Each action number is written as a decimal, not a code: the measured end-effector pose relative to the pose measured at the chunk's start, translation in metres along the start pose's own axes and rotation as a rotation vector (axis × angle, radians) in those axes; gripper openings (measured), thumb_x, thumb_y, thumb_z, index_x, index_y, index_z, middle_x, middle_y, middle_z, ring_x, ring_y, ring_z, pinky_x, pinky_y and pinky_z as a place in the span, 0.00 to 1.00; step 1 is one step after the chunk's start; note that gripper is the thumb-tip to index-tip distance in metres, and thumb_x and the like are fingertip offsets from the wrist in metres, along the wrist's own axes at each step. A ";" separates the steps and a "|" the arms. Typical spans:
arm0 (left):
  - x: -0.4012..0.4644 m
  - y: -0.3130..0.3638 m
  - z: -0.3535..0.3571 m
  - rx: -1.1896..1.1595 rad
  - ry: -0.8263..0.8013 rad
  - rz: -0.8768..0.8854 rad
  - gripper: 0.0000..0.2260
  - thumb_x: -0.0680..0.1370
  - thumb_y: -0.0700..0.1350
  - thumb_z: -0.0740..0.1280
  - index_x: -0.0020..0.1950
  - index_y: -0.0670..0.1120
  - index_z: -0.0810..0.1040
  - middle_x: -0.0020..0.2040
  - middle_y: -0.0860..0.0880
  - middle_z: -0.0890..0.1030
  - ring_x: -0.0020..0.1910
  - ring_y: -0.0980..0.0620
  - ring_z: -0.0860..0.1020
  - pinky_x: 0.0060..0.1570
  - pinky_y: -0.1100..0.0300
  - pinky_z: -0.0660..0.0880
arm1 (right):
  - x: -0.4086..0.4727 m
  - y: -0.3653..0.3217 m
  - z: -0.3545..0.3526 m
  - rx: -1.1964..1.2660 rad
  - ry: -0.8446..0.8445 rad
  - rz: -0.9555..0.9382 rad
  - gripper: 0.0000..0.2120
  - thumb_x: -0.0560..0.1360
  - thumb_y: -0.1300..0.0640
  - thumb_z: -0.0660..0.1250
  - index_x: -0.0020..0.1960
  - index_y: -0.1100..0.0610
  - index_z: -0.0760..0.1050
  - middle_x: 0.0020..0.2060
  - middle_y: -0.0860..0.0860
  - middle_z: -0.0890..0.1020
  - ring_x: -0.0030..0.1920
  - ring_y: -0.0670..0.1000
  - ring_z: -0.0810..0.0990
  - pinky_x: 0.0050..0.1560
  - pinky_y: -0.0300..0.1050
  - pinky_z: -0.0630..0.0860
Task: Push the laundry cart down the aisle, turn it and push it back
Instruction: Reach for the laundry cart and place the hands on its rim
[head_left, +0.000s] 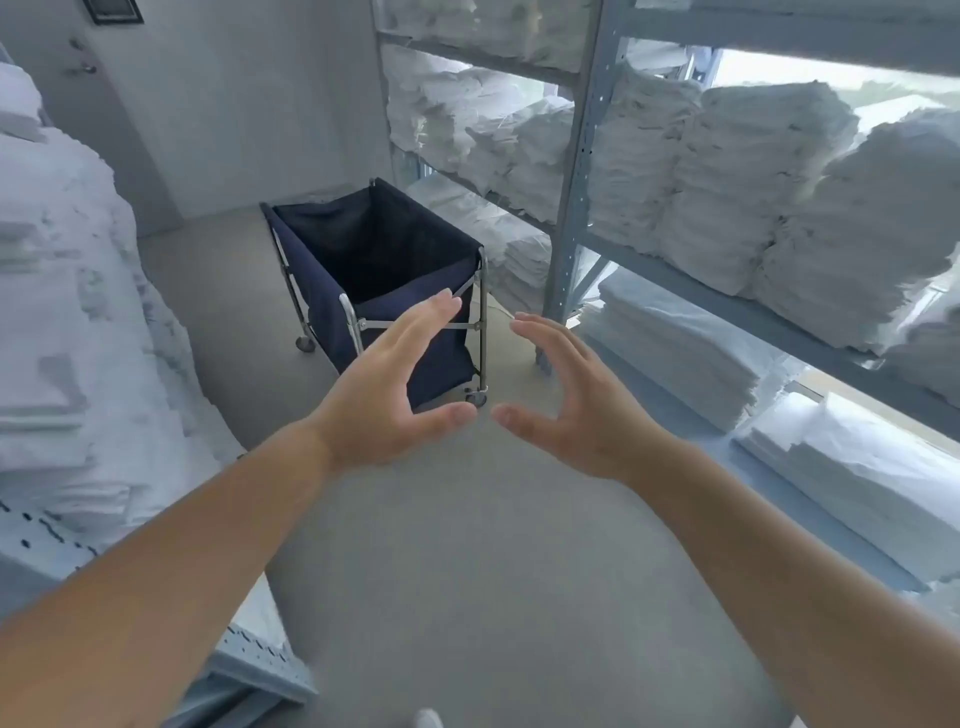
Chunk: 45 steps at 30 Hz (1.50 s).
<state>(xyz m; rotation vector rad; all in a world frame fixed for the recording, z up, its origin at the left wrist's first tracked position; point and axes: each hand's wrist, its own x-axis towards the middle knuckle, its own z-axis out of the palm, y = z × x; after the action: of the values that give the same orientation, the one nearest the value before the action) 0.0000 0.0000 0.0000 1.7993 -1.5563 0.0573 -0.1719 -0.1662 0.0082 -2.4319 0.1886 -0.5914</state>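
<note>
The laundry cart (332, 270) is a dark navy fabric bin on a metal frame with small wheels. It stands empty on the grey floor, some way ahead and slightly left of centre. My left hand (395, 395) is stretched forward with fingers spread and overlaps the cart's near corner in the picture without touching it. My right hand (566, 400) is held out beside it, also spread and holding nothing. Both palms face each other, thumbs almost meeting.
Grey metal shelving (576, 171) stacked with folded white linen lines the right side. More white linen piles (62, 322) stand on a rack at the left. A wall with a door (104, 104) closes the aisle beyond the cart. Grey floor (467, 571) lies between me and the cart.
</note>
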 end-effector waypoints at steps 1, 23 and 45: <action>0.001 -0.008 -0.001 -0.004 0.008 0.004 0.39 0.73 0.68 0.65 0.78 0.57 0.52 0.79 0.56 0.56 0.77 0.58 0.56 0.72 0.64 0.55 | 0.006 0.002 0.004 0.009 0.009 -0.002 0.38 0.69 0.32 0.64 0.74 0.46 0.59 0.74 0.42 0.62 0.73 0.42 0.58 0.68 0.39 0.57; 0.069 -0.175 -0.051 -0.020 0.019 -0.128 0.38 0.70 0.71 0.63 0.76 0.65 0.50 0.73 0.74 0.54 0.72 0.69 0.56 0.64 0.66 0.57 | 0.173 0.050 0.067 -0.014 0.006 0.066 0.39 0.68 0.27 0.63 0.73 0.40 0.56 0.73 0.37 0.62 0.72 0.39 0.58 0.68 0.42 0.60; 0.273 -0.208 0.039 0.087 0.003 -0.251 0.32 0.70 0.67 0.62 0.70 0.69 0.51 0.73 0.64 0.57 0.73 0.58 0.59 0.70 0.54 0.61 | 0.310 0.244 -0.013 0.056 0.024 -0.015 0.38 0.69 0.29 0.64 0.74 0.41 0.57 0.73 0.37 0.61 0.72 0.39 0.58 0.68 0.47 0.62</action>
<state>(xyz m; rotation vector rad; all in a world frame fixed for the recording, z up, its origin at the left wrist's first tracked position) 0.2358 -0.2524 0.0014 2.0487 -1.3326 0.0076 0.0998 -0.4512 -0.0159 -2.3750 0.1623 -0.6240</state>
